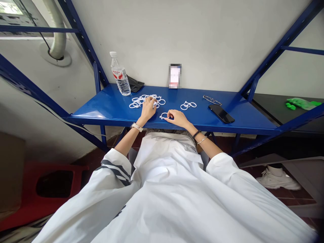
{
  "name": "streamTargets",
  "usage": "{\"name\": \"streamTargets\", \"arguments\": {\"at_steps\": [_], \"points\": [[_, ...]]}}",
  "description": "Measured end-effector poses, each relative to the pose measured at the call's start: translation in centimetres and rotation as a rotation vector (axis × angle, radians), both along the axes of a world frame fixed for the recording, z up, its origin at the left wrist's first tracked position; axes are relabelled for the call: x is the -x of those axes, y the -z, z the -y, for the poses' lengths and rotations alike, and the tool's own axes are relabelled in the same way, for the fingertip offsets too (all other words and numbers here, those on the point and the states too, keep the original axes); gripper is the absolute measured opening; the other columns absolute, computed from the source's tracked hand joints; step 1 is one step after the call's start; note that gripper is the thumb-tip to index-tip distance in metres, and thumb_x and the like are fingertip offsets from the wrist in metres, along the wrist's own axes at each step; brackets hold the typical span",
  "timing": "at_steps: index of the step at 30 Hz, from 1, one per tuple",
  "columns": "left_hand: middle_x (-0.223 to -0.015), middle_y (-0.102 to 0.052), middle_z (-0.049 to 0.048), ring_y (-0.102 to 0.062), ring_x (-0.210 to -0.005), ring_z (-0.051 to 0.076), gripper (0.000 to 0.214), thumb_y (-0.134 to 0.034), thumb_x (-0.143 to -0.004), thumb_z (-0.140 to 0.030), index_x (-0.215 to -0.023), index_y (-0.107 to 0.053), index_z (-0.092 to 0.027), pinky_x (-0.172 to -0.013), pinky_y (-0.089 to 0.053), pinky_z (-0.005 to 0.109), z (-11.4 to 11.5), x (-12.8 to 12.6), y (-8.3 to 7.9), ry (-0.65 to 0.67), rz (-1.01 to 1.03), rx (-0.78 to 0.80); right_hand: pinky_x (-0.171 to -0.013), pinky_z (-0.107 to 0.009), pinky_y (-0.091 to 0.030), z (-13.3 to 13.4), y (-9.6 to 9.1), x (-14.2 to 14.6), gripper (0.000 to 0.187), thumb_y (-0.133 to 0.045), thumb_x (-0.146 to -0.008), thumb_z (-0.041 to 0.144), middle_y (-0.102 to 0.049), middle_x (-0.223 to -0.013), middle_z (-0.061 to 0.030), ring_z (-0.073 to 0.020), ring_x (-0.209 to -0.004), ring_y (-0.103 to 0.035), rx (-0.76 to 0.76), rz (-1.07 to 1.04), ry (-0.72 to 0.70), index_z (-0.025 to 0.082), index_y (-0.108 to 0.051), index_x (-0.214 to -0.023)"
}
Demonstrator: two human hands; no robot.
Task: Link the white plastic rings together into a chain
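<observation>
My left hand [149,107] rests on the near edge of a loose pile of white plastic rings [141,100] on the blue metal shelf [106,106], fingers curled down onto the rings. My right hand [176,117] lies just to the right, its fingertips pinched on a single white ring [163,116] lying on the shelf. A smaller group of white rings [188,105] sits beyond my right hand. Both forearms come out of white sleeves; a watch is on the left wrist, bracelets on the right.
A water bottle [120,76] stands at the back left beside a dark pouch [134,84]. A small card [174,75] leans on the wall. Glasses [212,100] and a black phone [221,113] lie at the right. Blue rack struts rise on both sides.
</observation>
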State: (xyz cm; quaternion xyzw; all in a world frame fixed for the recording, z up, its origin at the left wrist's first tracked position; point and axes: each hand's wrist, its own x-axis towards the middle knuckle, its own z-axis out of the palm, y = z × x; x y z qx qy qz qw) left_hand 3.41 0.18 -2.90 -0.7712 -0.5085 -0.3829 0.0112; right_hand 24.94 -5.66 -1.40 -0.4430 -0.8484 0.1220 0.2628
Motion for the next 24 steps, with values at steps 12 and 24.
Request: {"name": "streamTargets", "arguments": {"at_steps": [12, 24], "points": [[-0.119, -0.066, 0.0131, -0.057, -0.118, 0.03, 0.024, -0.05, -0.096, -0.031, -0.103, -0.07, -0.018, -0.106, -0.041, 0.048, 2.3, -2.7, -0.6, 0.215, -0.162, -0.042, -0.059, -0.026, -0.042, -2.6, 1.2, -0.9, 0.045, -0.051, -0.095, 0.062, -0.058, -0.058, 0.0026, -0.0123, -0.054, -0.053, 0.321, -0.637, 0.02, 0.022, -0.055, -0.075], [-0.104, -0.063, 0.013, -0.058, -0.102, 0.028, 0.025, -0.052, -0.096, -0.04, -0.095, -0.06, -0.017, -0.095, -0.047, 0.042, 2.6, -3.6, -0.4, 0.424, -0.181, 0.039, -0.059, -0.027, -0.047, -2.0, 0.8, -0.8, 0.058, -0.065, -0.077, 0.076, -0.063, -0.059, 0.0, -0.0125, -0.055, -0.058, 0.377, -0.693, -0.124, 0.019, -0.064, -0.069]]}}
